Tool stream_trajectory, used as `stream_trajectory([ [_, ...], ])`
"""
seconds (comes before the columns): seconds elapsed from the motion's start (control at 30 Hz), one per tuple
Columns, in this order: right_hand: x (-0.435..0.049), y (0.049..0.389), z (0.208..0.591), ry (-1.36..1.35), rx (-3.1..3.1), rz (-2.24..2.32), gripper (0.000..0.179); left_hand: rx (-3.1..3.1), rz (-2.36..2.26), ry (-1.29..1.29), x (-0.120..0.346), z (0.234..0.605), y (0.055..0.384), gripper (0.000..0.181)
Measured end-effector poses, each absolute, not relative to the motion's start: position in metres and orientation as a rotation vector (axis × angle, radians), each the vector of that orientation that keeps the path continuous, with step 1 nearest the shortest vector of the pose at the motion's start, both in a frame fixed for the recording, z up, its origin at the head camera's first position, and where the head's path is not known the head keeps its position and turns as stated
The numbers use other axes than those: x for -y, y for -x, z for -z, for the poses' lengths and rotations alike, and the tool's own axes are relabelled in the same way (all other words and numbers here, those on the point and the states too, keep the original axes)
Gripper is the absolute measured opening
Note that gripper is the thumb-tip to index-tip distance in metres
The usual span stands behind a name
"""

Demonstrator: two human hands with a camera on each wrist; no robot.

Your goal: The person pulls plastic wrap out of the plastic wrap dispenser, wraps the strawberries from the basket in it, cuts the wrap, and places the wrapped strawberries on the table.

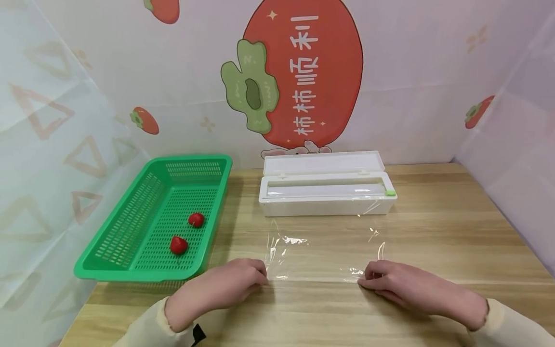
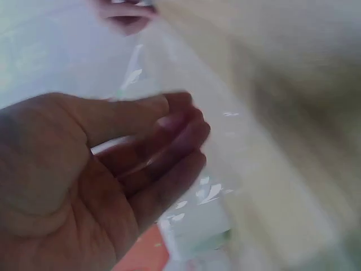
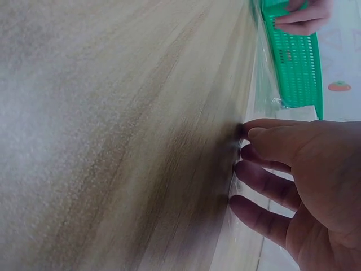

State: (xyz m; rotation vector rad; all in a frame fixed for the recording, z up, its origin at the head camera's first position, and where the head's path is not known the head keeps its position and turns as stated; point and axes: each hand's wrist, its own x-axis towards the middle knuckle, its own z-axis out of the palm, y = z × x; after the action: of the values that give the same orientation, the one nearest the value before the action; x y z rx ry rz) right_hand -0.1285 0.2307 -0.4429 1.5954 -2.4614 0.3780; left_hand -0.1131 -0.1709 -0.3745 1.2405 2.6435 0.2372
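Observation:
A sheet of clear cling film stretches from a white dispenser box toward the near side of the wooden table. My left hand pinches the film's near left corner between thumb and forefinger. At the near right corner, my right hand pinches the film the same way, its fingertips close over the tabletop. In the right wrist view, the other fingers of that hand spread toward the wood. The box's lid stands raised at the back, and the film roll shows inside.
A green plastic basket stands on the left of the table, near my left forearm, with two red strawberry-like fruits in it. A small green piece sits at the box's right end. Printed white sheeting rises behind the table.

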Motion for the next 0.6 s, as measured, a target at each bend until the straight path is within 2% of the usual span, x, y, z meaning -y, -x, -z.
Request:
stream_trajectory([
  [0.17, -0.231, 0.128, 0.444, -1.595, 2.445, -0.37, 0.029, -2.681, -0.398, -1.312, 0.18, 0.336, 0.115, 0.017],
  [0.33, -0.232, 0.127, 0.444, -1.579, 2.441, -0.386, 0.027, -2.865, -0.447, -1.321, 0.199, 0.304, 0.131, 0.015],
  [0.6, -0.232, 0.127, 0.443, -1.572, 2.442, -0.384, 0.033, -3.065, -0.349, -1.016, 0.243, 0.289, 0.165, 0.018],
])
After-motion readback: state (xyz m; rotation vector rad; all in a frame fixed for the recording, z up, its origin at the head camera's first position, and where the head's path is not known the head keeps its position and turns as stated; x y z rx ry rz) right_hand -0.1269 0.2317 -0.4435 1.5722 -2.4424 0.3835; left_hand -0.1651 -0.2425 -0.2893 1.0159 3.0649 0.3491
